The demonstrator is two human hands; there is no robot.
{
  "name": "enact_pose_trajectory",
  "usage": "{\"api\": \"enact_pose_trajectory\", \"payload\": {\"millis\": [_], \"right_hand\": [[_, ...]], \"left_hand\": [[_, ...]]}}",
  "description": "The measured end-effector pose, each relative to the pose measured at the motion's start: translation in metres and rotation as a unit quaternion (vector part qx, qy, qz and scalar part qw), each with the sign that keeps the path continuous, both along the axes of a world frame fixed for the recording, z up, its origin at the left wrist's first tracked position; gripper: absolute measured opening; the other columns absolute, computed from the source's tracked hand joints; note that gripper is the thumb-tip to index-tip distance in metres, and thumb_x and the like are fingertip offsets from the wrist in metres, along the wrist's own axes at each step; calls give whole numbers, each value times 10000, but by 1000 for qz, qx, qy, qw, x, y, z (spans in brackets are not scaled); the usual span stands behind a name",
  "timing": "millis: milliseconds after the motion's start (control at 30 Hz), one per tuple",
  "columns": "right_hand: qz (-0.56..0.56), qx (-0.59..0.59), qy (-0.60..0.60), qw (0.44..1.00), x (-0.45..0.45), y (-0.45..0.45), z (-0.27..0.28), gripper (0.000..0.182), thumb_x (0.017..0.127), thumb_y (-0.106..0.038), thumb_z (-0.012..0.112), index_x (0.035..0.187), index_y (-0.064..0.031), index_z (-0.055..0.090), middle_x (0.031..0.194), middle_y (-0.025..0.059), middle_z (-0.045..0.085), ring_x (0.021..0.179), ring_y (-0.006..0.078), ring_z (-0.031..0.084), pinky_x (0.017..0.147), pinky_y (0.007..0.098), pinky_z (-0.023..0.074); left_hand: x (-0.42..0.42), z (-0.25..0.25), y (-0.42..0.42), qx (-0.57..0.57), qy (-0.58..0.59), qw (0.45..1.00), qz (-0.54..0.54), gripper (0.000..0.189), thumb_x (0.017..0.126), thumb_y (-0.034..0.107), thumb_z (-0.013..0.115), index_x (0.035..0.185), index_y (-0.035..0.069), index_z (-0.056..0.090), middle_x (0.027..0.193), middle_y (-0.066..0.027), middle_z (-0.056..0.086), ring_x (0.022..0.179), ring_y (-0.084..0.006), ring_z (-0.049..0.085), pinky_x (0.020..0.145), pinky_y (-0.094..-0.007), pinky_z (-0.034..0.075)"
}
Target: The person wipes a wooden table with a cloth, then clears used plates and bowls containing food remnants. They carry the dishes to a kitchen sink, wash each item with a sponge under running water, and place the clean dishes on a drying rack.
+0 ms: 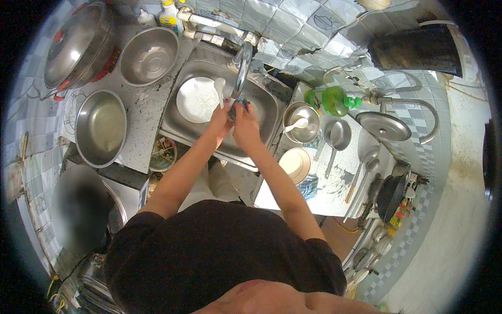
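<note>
Both hands are over a stainless steel sink [266, 114], just below the spout of a chrome faucet [244, 66]. My left hand [221, 119] grips the handle of a white spoon [220, 88], whose bowl points up toward the faucet. Against it, my right hand [246, 119] presses a dark scrubbing pad or cloth [236, 110] with some blue on it; its exact kind is hard to tell. A white round plate or bowl [197, 100] lies in the sink's left part, partly under the spoon.
Left of the sink stand two steel basins [150, 57] [101, 127] and a large lidded pot [76, 45]. On the right counter are steel bowls [308, 123] with a white spoon [297, 125], a cream bowl [294, 165], a small saucepan [338, 135] and a green bottle [334, 101].
</note>
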State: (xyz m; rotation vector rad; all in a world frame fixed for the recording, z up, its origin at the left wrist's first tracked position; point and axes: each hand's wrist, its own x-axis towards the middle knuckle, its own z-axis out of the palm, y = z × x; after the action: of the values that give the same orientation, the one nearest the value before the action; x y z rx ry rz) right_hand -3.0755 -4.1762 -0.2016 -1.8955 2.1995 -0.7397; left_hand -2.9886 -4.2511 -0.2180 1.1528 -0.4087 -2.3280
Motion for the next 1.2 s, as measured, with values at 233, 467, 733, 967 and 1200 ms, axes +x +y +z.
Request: {"api": "enact_pose_trajectory", "payload": {"millis": [233, 467, 733, 967, 1200], "right_hand": [[-171, 121, -384, 899, -7, -6, 58, 345, 899, -65, 481, 1237, -2, 455, 1001, 186, 613, 860, 267, 612, 777, 386, 483], [-63, -162, -2, 985, 16, -8, 12, 213, 948, -149, 449, 1059, -1, 555, 838, 152, 619, 707, 223, 575, 707, 374, 463], [-366, -6, -730, 577, -42, -24, -47, 384, 923, -389, 500, 869, -13, 555, 729, 61, 557, 604, 239, 550, 671, 369, 483], [-253, -4, -110, 961, 17, 14, 21, 366, 932, -272, 495, 1057, 71, 520, 874, 235, 636, 790, 347, 636, 681, 417, 513], [-198, 163, 68, 964, -42, 76, 21, 209, 757, -89, 595, 919, -26, 478, 809, 153, 609, 748, 315, 639, 629, 402, 523]], "left_hand": [[3, -27, -10, 64, 34, 995, 71, 310, 989, 221, 411, 1251, 65, 466, 1092, -103, 562, 990, -226, 574, 795, -393, 513], [1, -30, 15, 33, 30, 995, -90, 235, 955, 225, 420, 1134, 103, 512, 978, -77, 563, 830, -181, 559, 706, -328, 514], [-13, -46, 27, 100, -42, 964, -243, 230, 907, 329, 545, 958, 105, 537, 708, -38, 553, 522, -126, 497, 481, -290, 418], [-24, -92, 36, -93, -96, 983, -125, 311, 950, 381, 488, 1004, 78, 530, 792, -33, 578, 653, -165, 559, 560, -328, 464], [6, -69, 70, 74, 85, 969, -218, 303, 972, 397, 450, 977, 109, 546, 849, -24, 580, 748, -150, 582, 648, -349, 502]]}}
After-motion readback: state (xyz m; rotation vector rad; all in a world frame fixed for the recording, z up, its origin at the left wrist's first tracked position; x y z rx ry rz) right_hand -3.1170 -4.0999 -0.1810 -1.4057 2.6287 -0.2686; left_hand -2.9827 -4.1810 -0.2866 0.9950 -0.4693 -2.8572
